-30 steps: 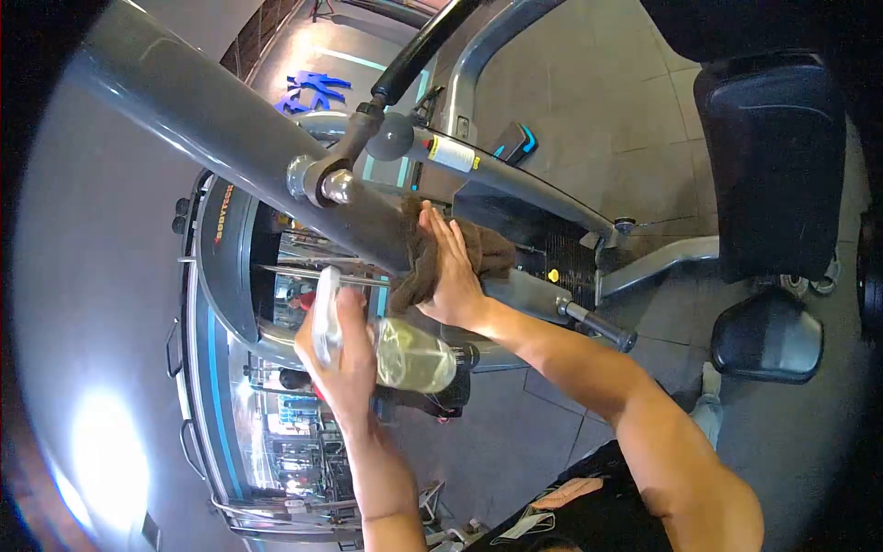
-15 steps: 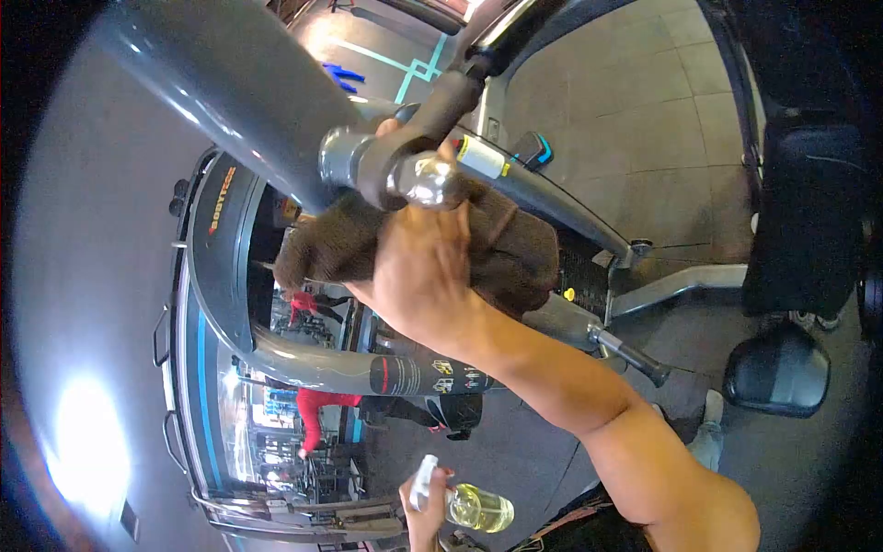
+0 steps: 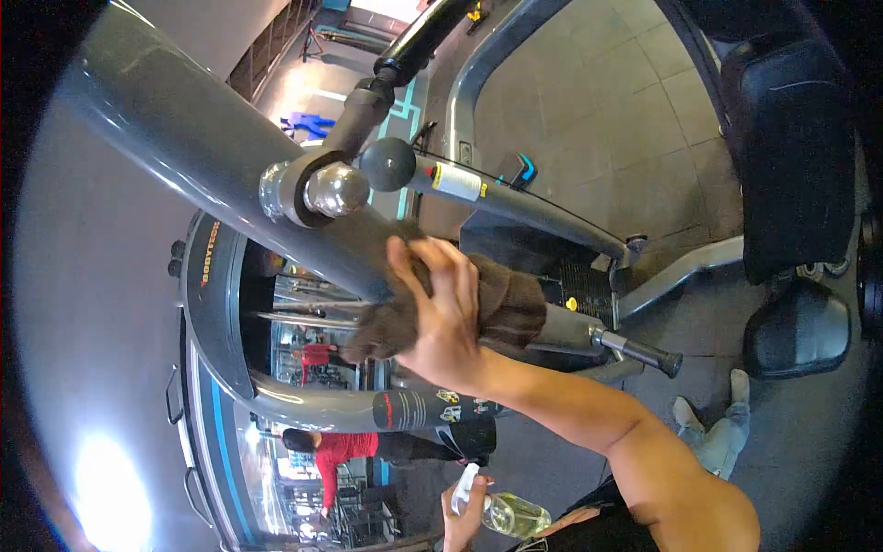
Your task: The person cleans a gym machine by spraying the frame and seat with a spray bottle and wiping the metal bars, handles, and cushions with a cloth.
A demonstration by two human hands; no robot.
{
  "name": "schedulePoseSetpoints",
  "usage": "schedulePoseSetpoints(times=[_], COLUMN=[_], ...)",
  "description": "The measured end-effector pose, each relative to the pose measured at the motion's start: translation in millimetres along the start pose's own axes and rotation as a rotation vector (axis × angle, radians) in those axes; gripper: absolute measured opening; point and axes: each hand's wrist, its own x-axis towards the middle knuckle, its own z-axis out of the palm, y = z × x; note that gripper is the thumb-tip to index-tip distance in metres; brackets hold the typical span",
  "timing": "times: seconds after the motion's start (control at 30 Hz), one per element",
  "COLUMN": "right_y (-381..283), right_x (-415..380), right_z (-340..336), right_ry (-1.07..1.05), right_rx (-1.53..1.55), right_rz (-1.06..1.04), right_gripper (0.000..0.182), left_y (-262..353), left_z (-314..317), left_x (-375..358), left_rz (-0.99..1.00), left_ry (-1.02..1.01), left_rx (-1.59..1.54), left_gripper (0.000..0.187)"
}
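The view is turned on its side. My right hand (image 3: 446, 317) presses a dark brown towel (image 3: 510, 308) against a thick grey machine tube (image 3: 207, 147), fingers bent over the cloth. The towel wraps partly around the tube and hides that stretch of it. Just above the hand in the picture sit a chrome end cap (image 3: 337, 189) and a dark ball knob (image 3: 388, 164), both untouched. At the bottom, my left hand (image 3: 466, 520) grips a clear spray bottle (image 3: 517, 515) by its white trigger head. Yellowish liquid shows inside the bottle.
A black padded seat (image 3: 798, 329) and a dark backrest (image 3: 796, 166) are at the right. A handle with a black grip (image 3: 648, 354) sticks out from the tube's end. A person in a red top (image 3: 345, 460) bends over farther off. Grey tiles (image 3: 616, 120) cover the floor.
My right hand and towel have slid along the tube, away from the chrome cap, uncovering the ball knob. The view has shifted; the spray bottle is still in my left hand.
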Motion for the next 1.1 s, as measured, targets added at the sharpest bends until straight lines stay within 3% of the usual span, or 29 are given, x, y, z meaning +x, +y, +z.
schedulePoseSetpoints(times=[0.03,0.13,0.17,0.27,0.3,0.4,0.53,0.6,0.7,0.77,0.8,0.83,0.93,1.1], right_y=[-14,-40,-41,-12,-3,5,-8,-19,-37,-15,-14,-18,-22,-4], right_x=[23,72,72,42,30,-2,12,48,116,142,146,141,97,42], right_z=[-1,10,10,19,17,-2,-1,5,-11,-6,-5,-2,24,28], right_ry=[0.0,0.062,0.093,0.223,0.186,0.049,-0.143,-0.121,-0.439,-0.707,-0.701,-0.579,0.014,0.17], right_rx=[0.016,0.018,0.047,0.346,0.239,0.023,0.003,0.087,0.212,0.595,0.585,0.471,0.115,-0.243], right_rz=[-0.028,-0.115,-0.119,-0.145,-0.217,-0.154,0.039,0.058,0.278,0.136,0.034,0.088,-0.068,-0.241], right_gripper=[0.101,0.103,0.102,0.095,0.096,0.105,0.129,0.128,0.105,0.086,0.085,0.088,0.101,0.066], left_y=[-5,-40,-21,69,71,68,40,43,-34,-54,-62,-68,-21,-30], left_z=[-5,-1,3,13,18,6,8,15,-14,-16,-17,-18,-2,-3], left_x=[3,5,-3,-17,-20,-8,-2,-2,19,24,28,28,17,24], left_rz=[-0.04,-0.141,-0.232,-0.438,-0.342,-0.242,-0.105,-0.029,0.123,0.183,0.177,0.167,-0.024,0.055], left_ry=[0.001,0.274,0.305,0.16,0.235,0.011,0.079,0.121,-0.092,-0.146,-0.152,-0.158,-0.032,0.056], left_rx=[0.005,0.006,-0.083,-0.276,-0.229,-0.089,0.024,-0.006,0.007,-0.047,-0.058,-0.068,-0.02,-0.042], left_gripper=[0.036,0.045,0.055,0.058,0.052,0.047,0.043,0.042,0.036,0.032,0.03,0.028,0.026,0.029])
